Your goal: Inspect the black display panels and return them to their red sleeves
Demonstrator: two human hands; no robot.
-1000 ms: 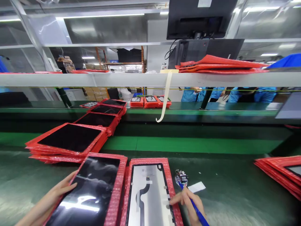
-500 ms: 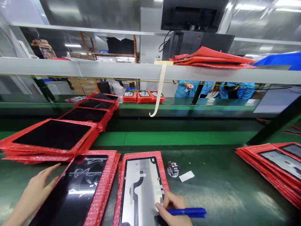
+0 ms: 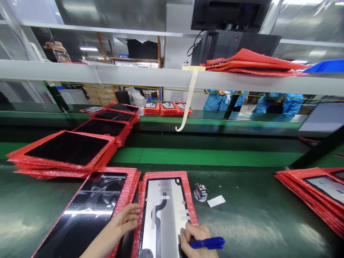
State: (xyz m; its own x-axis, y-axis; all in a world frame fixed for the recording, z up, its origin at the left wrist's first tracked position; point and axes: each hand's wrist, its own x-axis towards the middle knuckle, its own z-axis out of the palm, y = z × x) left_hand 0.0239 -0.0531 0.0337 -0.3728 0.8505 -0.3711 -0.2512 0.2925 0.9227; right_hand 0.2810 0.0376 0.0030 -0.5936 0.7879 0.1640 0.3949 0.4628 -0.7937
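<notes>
A silver panel (image 3: 163,218), back side up, lies on a red bubble-wrap sheet (image 3: 191,200) in front of me. My right hand (image 3: 196,238) holds a blue pen (image 3: 206,243) sideways, with its fingers pressed on the panel's lower right part. My left hand (image 3: 125,222) rests with spread fingers on the red wrap at the panel's left edge. Just left of it lies a glossy black panel (image 3: 86,215), screen up, on its own red wrap.
Stacks of red-wrapped panels sit at the left (image 3: 64,150) and the right (image 3: 317,190). A small metal tool (image 3: 200,191) and a white paper slip (image 3: 215,201) lie beside the silver panel. People in blue coats (image 3: 279,104) work beyond the green conveyor (image 3: 204,156). A shelf (image 3: 150,77) runs overhead.
My left hand has left the black panel's left side and crossed over to the silver panel's left edge. My right hand turned the pen sideways and stays on the panel.
</notes>
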